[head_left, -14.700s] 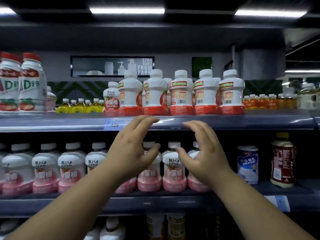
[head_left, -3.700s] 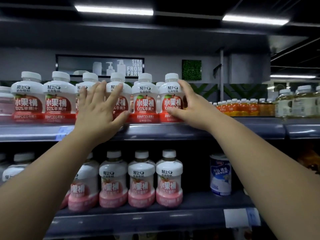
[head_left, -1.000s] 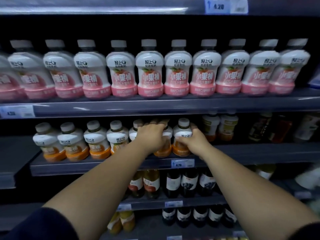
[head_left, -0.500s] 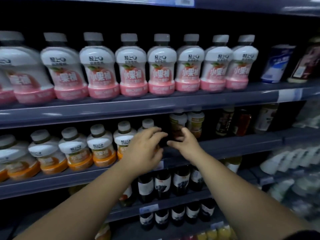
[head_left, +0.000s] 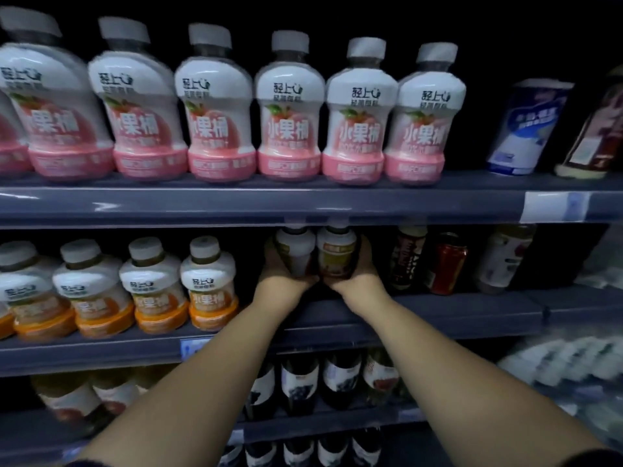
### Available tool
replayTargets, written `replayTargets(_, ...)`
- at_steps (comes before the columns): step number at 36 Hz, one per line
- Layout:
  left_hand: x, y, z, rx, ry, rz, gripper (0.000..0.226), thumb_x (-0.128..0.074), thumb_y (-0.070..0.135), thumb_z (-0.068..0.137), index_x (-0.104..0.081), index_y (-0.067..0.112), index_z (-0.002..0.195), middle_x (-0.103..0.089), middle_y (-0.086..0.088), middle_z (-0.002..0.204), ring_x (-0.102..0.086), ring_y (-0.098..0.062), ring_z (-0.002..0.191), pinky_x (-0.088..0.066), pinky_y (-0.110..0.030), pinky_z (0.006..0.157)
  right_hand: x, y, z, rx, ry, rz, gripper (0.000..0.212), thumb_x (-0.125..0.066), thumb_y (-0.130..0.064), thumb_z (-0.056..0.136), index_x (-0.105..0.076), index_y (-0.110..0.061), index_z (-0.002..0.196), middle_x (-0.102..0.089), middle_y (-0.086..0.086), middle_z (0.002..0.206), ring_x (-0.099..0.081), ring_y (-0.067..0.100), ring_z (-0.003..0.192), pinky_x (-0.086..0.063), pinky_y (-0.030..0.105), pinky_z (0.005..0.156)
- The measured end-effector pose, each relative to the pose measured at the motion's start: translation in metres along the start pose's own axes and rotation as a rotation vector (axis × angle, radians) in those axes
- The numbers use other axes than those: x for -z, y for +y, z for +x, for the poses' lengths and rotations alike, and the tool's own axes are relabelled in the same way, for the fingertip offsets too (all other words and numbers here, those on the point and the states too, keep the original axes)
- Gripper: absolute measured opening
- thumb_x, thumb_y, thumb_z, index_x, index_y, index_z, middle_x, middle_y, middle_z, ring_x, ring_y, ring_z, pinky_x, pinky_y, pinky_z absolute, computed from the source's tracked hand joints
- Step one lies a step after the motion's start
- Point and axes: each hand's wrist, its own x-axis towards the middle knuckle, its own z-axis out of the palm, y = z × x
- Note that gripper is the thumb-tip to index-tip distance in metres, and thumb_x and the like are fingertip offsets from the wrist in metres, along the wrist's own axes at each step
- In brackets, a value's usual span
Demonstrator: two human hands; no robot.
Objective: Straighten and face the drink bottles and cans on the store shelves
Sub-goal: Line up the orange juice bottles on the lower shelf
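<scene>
Pink-base bottles stand upright in a row on the grey shelf, labels forward. Under that shelf, the white-label bottle and yellow-label bottle are upright and touching. Orange-base bottles are rowed to the left, a red can to the right.

Upper shelf: seven pink bottles, the leftmost cut off; one blue-white can; one brown bottle. Middle shelf: four orange bottles, two small bottles, one dark bottle, one red can, one pale bottle.
</scene>
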Motion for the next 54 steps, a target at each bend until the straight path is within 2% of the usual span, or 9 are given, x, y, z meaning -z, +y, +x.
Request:
replayTargets(4,-0.005,-0.014,0.03,0.116,0.009,0.126,0.111,-0.086,0.052,0.06,-0.032,0.016,0.15,-0.048,-0.005,0.147,-0.05,-0.022,0.13,-0.042,-0.038,0.109,-0.004,0.001,0.013,-0.083,-0.041,-0.043,0.065,-0.087,-0.031,0.073,-0.055,-0.023,0.129,-0.064,-0.004,0.119,-0.063,0.017,0.111,-0.051,0.035,0.101)
replayTargets(8,0.006,-0.02,0.023,0.114,0.019,0.165,0.115,-0.094,0.047,0.047,-0.037,0.022,0.145,-0.057,-0.003,0.137,-0.058,-0.027,0.123,-0.049,-0.042,0.102,0.013,0.004,0.0,-0.113,-0.058,-0.076,0.106,-0.093,-0.022,0.062,-0.032,-0.016,0.149,-0.056,0.004,0.135,-0.057,0.023,0.121,-0.048,0.033,0.1)
replayTargets(22,0.046,0.015,-0.034,-0.044,0.005,0.069,0.092,-0.091,0.027,0.068,-0.037,0.014,0.141,-0.061,0.002,0.12,-0.059,-0.016,0.11,-0.047,-0.027,0.085,0.044,-0.024,-0.04,-0.098,-0.234,-0.028,0.111,-0.092,-0.015,0.068,-0.022,-0.026,0.153,-0.057,-0.007,0.132,-0.056,0.013,0.12,-0.046,0.037,0.105)
replayTargets(28,0.048,0.012,-0.044,0.056,-0.103,0.015,0.099,-0.093,0.025,0.064,-0.033,0.017,0.143,-0.06,-0.001,0.126,-0.058,-0.019,0.115,-0.048,-0.04,0.101,0.053,-0.026,-0.053,-0.152,-0.214,-0.068,0.11,-0.081,-0.008,0.075,-0.012,-0.028,0.158,-0.047,-0.001,0.141,-0.047,0.018,0.126,-0.044,0.034,0.104)
replayTargets(34,0.034,0.011,-0.042,0.118,-0.152,0.034,0.057,-0.092,0.012,0.066,-0.06,0.018,0.113,-0.071,-0.005,0.111,-0.067,-0.019,0.103,-0.054,-0.038,0.093,0.05,-0.025,-0.055,-0.155,-0.223,-0.116,0.104,-0.084,-0.011,0.077,-0.017,-0.018,0.155,-0.047,0.002,0.14,-0.047,0.02,0.128,-0.039,0.028,0.097)
replayTargets(38,0.04,0.005,-0.042,0.118,-0.149,0.079,0.098,-0.1,0.039,0.044,-0.051,0.019,0.127,-0.068,-0.001,0.114,-0.068,-0.017,0.102,-0.057,-0.041,0.09,0.059,-0.017,-0.057,-0.172,-0.2,-0.171,0.114,-0.09,-0.021,0.072,-0.012,-0.022,0.155,-0.045,0.008,0.148,-0.049,0.023,0.13,-0.044,0.035,0.103)
replayTargets(42,0.045,0.008,-0.048,0.137,-0.195,0.106,0.083,-0.084,0.005,0.067,-0.039,0.017,0.135,-0.062,-0.005,0.119,-0.061,-0.024,0.112,-0.051,-0.041,0.097,0.059,-0.019,-0.058,-0.176,-0.304,-0.088,0.118,-0.082,-0.009,0.079,0.002,-0.029,0.159,-0.039,-0.002,0.148,-0.039,0.014,0.136,-0.038,0.03,0.107)
replayTargets(47,0.045,0.009,-0.052,0.114,-0.09,0.164,0.082,-0.097,0.028,0.055,-0.046,0.018,0.119,-0.065,0.001,0.113,-0.064,-0.017,0.101,-0.054,-0.04,0.091,0.053,-0.017,-0.062,-0.161,-0.214,-0.194,0.105,-0.092,-0.023,0.067,-0.024,-0.019,0.147,-0.052,0.0,0.13,-0.055,0.019,0.118,-0.047,0.037,0.101)
replayTargets(54,0.05,0.004,-0.048,0.12,-0.229,0.138,0.1,-0.096,0.042,0.038,-0.053,0.022,0.127,-0.071,0.004,0.115,-0.068,-0.012,0.105,-0.054,-0.043,0.098,0.047,-0.025,-0.059,-0.181,-0.299,-0.133,0.107,-0.085,-0.011,0.075,-0.014,-0.021,0.155,-0.048,-0.004,0.132,-0.049,0.016,0.123,-0.042,0.031,0.1)
